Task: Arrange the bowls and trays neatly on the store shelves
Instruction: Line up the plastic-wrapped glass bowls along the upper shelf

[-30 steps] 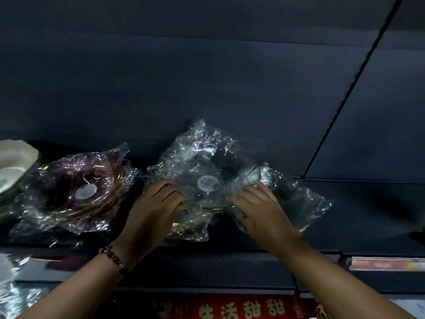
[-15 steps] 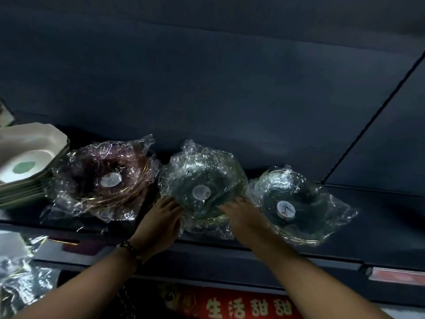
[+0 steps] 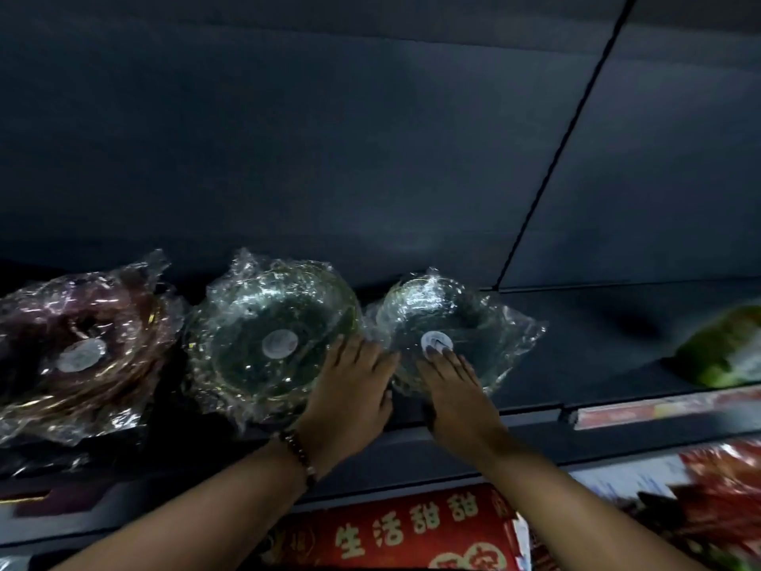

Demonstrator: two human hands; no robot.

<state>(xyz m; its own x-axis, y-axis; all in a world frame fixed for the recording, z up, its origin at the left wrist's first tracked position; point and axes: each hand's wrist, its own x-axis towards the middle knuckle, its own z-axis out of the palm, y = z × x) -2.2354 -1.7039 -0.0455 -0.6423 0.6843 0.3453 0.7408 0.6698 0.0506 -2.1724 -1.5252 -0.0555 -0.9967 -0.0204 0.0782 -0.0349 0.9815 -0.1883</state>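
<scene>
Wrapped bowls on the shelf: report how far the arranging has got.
Done: the pink bowl and middle clear bowl sit side by side. In hand: the left hand and right hand rest flat against the right clear bowl. Left: the blurred green item further right.

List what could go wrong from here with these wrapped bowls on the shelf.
1. The right wrapped bowl sits near the shelf's front edge; a push from the right hand could perhaps tip it off.
2. The left hand lies between it and the middle wrapped bowl; they could knock together.
3. The loose wrap looks slippery, so flat fingers may slide.
</scene>
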